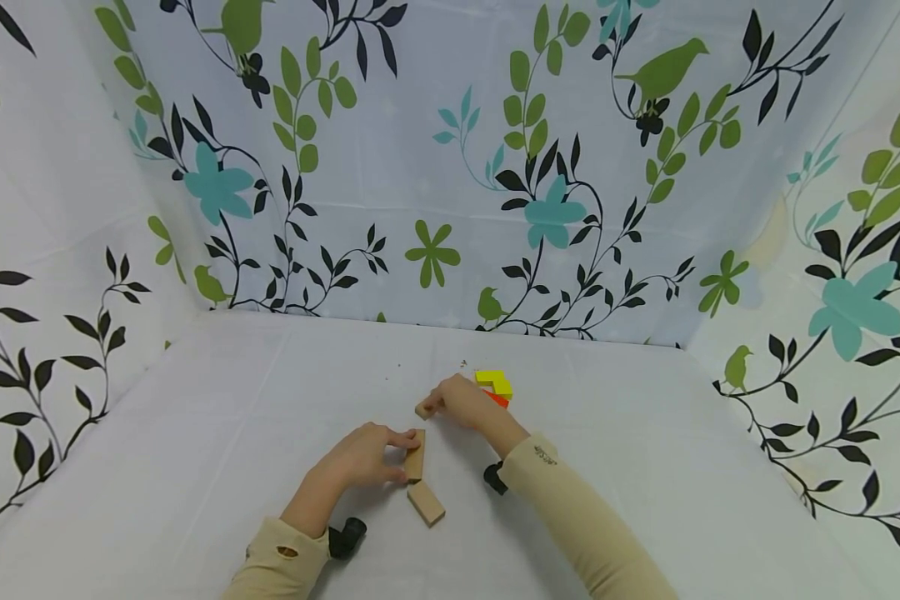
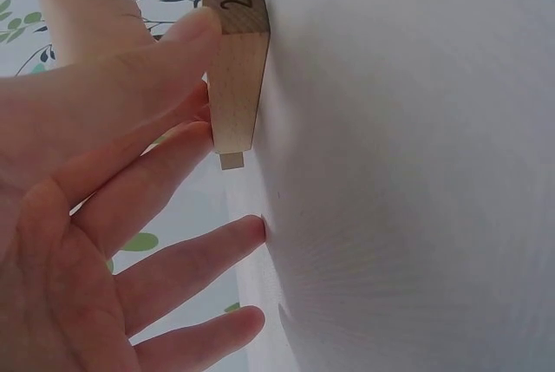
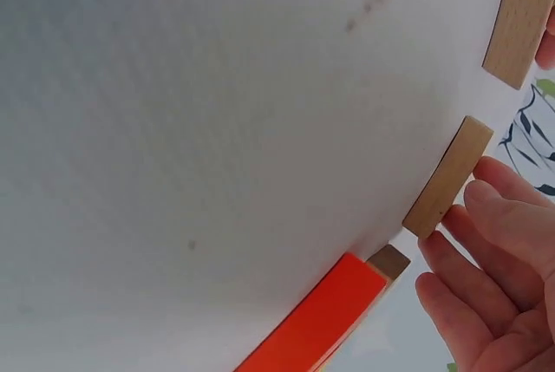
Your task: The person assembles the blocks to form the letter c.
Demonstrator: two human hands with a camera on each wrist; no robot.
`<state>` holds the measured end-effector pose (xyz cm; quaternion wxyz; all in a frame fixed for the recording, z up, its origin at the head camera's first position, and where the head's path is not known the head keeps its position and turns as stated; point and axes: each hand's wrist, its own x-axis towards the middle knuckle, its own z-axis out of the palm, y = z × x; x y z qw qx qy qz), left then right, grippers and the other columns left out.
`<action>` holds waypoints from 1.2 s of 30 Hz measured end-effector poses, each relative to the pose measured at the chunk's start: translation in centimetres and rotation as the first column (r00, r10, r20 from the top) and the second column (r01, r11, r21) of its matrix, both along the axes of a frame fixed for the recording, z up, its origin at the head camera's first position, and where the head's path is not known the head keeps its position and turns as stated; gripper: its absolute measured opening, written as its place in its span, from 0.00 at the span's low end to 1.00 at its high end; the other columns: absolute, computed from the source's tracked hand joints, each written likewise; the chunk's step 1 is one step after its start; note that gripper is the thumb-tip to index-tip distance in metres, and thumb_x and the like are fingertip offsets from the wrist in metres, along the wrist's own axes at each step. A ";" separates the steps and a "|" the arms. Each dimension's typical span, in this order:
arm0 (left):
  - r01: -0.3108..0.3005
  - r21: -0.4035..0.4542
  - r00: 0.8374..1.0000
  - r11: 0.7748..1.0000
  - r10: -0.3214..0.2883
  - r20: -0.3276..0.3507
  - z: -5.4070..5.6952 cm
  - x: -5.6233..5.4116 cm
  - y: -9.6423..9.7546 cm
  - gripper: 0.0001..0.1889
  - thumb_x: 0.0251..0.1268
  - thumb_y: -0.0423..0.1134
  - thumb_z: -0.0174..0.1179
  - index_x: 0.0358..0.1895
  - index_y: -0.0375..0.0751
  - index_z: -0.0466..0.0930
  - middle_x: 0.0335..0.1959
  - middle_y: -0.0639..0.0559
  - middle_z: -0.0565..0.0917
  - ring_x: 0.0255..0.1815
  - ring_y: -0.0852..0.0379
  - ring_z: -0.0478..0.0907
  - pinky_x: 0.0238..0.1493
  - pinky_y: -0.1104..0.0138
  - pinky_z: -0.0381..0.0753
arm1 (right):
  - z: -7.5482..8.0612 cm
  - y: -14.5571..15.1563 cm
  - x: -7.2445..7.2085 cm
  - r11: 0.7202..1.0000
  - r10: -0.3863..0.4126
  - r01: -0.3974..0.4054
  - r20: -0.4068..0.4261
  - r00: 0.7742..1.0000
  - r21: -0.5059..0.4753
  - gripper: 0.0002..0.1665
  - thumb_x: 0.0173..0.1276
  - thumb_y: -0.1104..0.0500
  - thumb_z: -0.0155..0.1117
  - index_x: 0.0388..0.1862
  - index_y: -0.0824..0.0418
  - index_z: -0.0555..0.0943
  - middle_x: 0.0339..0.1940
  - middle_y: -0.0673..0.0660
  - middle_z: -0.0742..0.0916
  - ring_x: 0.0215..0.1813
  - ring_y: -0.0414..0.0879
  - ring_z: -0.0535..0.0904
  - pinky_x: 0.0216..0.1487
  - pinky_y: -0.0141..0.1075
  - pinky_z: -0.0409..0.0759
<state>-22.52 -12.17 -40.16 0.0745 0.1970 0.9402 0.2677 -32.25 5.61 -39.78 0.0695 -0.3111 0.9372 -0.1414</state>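
Note:
My left hand (image 1: 363, 457) grips a long wooden block (image 1: 415, 458) that lies on the white cloth. In the left wrist view the thumb rests at the dark end of this block (image 2: 234, 86), marked 28, and the fore and middle fingers touch its side; the other fingers are spread. A second wooden block (image 1: 426, 503) lies at an angle by its near end. Farther off, my right hand (image 1: 465, 400) holds a small wooden block (image 3: 451, 177) by its side between thumb and fingers. Just past the right hand are a red block (image 3: 321, 320) and a yellow angled piece (image 1: 498, 383).
A white cloth (image 1: 270, 392) covers the table. Patterned cloth walls (image 1: 435, 192) with leaves and birds stand at the back and both sides. In the right wrist view a dark wooden end (image 3: 389, 261) shows beside the red block.

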 end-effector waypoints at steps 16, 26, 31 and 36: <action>0.001 0.009 1.000 1.000 -0.001 0.012 -0.1 0.0 0.0 0.24 0.46 0.38 0.70 0.51 0.46 0.81 0.58 0.50 0.75 0.37 0.56 0.72 0.27 0.67 0.64 | 0.3 -0.4 0.9 0.998 0.053 -0.053 0.006 0.999 -0.027 0.11 0.58 0.65 0.65 0.41 0.58 0.86 0.41 0.51 0.86 0.51 0.43 0.79 0.49 0.31 0.74; -0.015 0.004 0.999 1.000 0.014 0.031 0.0 0.0 0.0 0.24 0.46 0.38 0.70 0.52 0.47 0.80 0.58 0.52 0.74 0.23 0.60 0.63 0.21 0.69 0.60 | 0.1 -0.6 1.1 0.998 0.044 -0.043 0.019 0.999 -0.042 0.11 0.57 0.65 0.65 0.40 0.58 0.86 0.39 0.50 0.86 0.51 0.42 0.78 0.49 0.30 0.74; -0.019 -0.005 0.999 1.000 0.019 0.026 0.1 0.0 0.0 0.24 0.46 0.38 0.70 0.51 0.47 0.80 0.58 0.54 0.75 0.36 0.57 0.72 0.26 0.68 0.63 | 0.0 -0.6 1.1 0.996 0.070 -0.069 0.015 0.997 -0.056 0.11 0.57 0.65 0.65 0.39 0.59 0.86 0.39 0.50 0.87 0.51 0.42 0.79 0.48 0.29 0.74; -0.015 0.008 1.000 1.000 0.015 0.027 -0.1 -0.1 -0.1 0.24 0.46 0.37 0.70 0.52 0.47 0.80 0.58 0.53 0.75 0.30 0.58 0.67 0.23 0.68 0.60 | 0.0 -0.7 1.1 0.995 0.073 -0.072 0.011 0.997 -0.062 0.10 0.57 0.65 0.65 0.38 0.59 0.86 0.39 0.51 0.86 0.51 0.42 0.79 0.48 0.29 0.74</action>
